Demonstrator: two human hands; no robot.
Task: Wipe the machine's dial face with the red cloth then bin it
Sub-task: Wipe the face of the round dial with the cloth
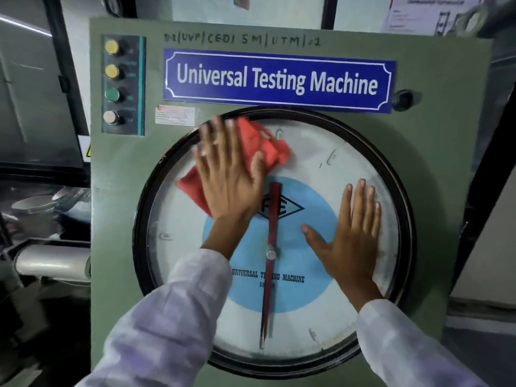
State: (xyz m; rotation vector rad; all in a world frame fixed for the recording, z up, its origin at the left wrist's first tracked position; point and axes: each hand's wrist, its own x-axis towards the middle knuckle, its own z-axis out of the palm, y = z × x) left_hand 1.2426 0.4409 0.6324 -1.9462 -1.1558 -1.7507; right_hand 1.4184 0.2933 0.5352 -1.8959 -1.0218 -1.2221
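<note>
The large round dial face fills the green front panel of the machine, ringed in black, with a blue centre disc and a red pointer hanging down. My left hand lies flat on the dial's upper left, fingers spread, pressing the red cloth against the glass. The cloth sticks out above and to the left of the hand. My right hand rests flat on the right half of the dial, fingers apart, holding nothing. No bin is in view.
A blue "Universal Testing Machine" sign sits above the dial. A column of push buttons stands at the panel's upper left, a black knob at the upper right. Metal machine parts crowd the left side.
</note>
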